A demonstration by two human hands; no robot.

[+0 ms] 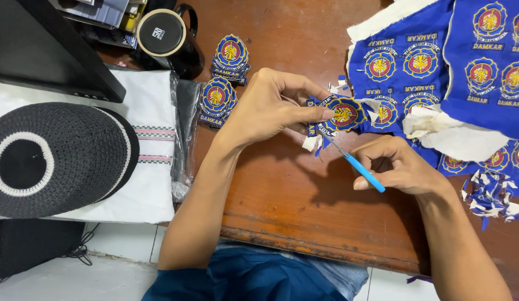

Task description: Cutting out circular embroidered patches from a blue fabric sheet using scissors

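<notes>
Blue-trousered lap at frame bottom; we're trimming an embroidered patch (344,114) above the desk (304,212)

Our left hand (270,108) fingers pinch the patch; right hand (396,167) fingers grip a blue-handled cutter (357,167), tip at its lower edge; two stacks of finished patches (223,83) lie left; uncut blue sheets (438,61) right, so we judge much remains; scraps (491,195) pile by our right wrist
</notes>
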